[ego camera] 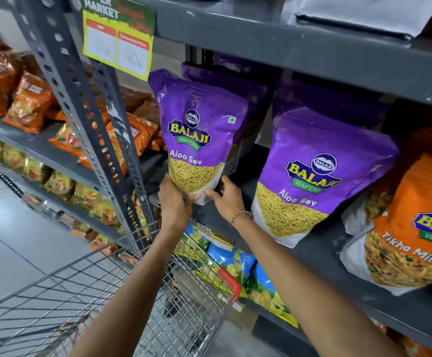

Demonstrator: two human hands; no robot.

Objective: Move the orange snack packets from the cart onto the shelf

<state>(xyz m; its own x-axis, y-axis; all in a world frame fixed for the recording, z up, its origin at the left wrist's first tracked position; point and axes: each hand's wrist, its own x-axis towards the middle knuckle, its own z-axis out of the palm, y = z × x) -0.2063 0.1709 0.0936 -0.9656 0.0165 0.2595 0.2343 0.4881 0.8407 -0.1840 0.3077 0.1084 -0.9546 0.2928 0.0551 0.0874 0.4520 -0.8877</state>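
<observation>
My left hand [175,202] and right hand [226,199] both grip a purple packet [197,135] at the shelf [320,243]; the cart [107,292] looks empty, so I judge little remains.

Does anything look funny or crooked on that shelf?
Yes. Both hands, left hand and right hand, hold a purple Aloo Sev packet by its bottom, tilted, though the job concerns orange packets. The neighbouring Aloo Sev packet leans too.

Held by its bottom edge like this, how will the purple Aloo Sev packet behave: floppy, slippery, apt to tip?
The purple packet looks puffed, so probably light. Its glossy film may be slippery. Gripped only at the base by the left hand and right hand, it could flop sideways.
</observation>
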